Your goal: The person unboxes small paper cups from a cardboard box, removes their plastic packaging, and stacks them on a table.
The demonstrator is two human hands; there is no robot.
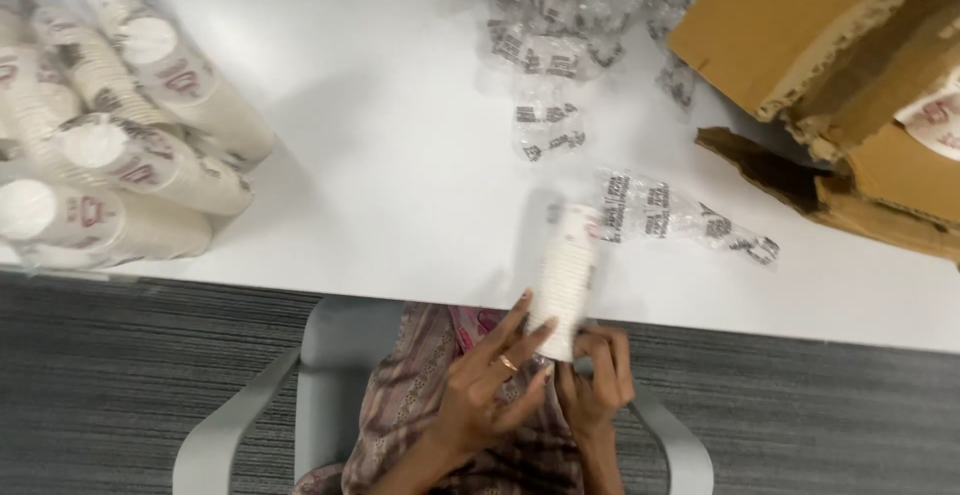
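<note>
Head view looks down on a white worktop [400,185]. At lower centre of the frame both hands grip the near end of a sleeve of stacked paper cups [565,280]: the left hand [485,395] with fingers spread along its side, the right hand [597,385] curled around its base. Wrapped cup stacks [120,145] lie at upper left, crumpled clear plastic wrappers [570,25] at top centre, and an open cardboard box [850,75] at upper right.

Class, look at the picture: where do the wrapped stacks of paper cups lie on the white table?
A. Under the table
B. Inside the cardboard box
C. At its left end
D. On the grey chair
C: the wrapped stacks of paper cups lie on their sides at the left end of the white table, far from the cardboard box at the right.
</note>
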